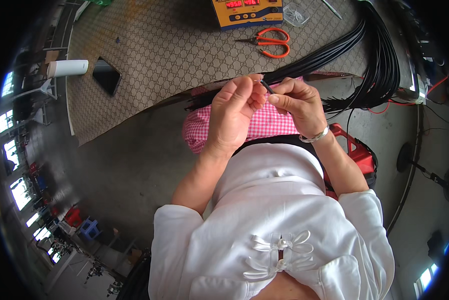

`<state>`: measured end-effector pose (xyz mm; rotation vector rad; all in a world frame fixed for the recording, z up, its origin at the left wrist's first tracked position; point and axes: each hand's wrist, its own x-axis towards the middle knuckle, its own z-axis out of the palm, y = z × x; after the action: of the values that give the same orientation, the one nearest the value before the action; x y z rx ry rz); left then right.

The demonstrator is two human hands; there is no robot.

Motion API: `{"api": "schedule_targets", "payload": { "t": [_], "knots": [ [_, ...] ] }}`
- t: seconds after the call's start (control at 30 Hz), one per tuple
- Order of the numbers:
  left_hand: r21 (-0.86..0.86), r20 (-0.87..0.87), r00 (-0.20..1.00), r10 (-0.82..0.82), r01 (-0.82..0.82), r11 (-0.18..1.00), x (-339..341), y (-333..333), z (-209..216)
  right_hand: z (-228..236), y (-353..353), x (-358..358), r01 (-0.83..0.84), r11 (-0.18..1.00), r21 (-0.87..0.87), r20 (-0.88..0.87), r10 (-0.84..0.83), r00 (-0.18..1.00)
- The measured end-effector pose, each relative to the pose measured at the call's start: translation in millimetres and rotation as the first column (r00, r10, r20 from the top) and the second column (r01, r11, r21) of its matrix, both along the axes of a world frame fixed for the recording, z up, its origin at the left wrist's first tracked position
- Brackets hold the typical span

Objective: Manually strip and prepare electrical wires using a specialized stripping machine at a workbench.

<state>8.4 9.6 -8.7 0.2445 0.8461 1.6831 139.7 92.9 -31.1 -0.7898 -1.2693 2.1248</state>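
Observation:
Both my hands are raised close together over my lap, near the table's front edge. My right hand [300,106] pinches a short stretch of black cable [267,87] between thumb and fingers. At the cable's tip, the thumb and fingers of my left hand [233,107] are closed together. A tiny pale bit shows there, too small to name. A long bundle of black cables [382,55] lies on the table's right side and hangs over the edge. More dark cable ends show behind my left hand, above a pink checked cloth [197,129] on my lap.
On the patterned table cover [169,50] are orange-handled scissors [274,42], a yellow and blue device with red digits [247,12], a small clear box [295,15], a black phone [106,76] and a white bottle [68,68]. Something red [357,157] stands right of my lap.

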Motion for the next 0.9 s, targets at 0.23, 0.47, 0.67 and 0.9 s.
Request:
{"api": "schedule_targets", "payload": {
  "t": [0.23, 0.47, 0.67, 0.9],
  "knots": [
    [-0.07, -0.041, 0.986, -0.16, 0.157, 0.985, -18, 2, 3, 4, 3, 5, -0.097, 0.994, -0.055, -0.012, 0.097, 0.995],
    [-0.13, -0.22, 0.931, -0.29, 0.267, 0.955, -35, 3, 9, 1, 4, 8, -0.119, 0.991, -0.052, -0.013, 0.119, 0.993],
    [-0.081, -0.339, 0.923, -0.181, 0.163, 0.983, -29, 3, 8, -1, 5, 8, -0.113, 0.992, -0.058, -0.016, 0.112, 0.994],
    [-0.049, -0.238, 0.969, 0.068, -0.082, 0.995, 1, 6, 3, -3, 1, -1, 0.017, 1.0, -0.01, -0.075, -0.018, 0.997]
  ]
}}
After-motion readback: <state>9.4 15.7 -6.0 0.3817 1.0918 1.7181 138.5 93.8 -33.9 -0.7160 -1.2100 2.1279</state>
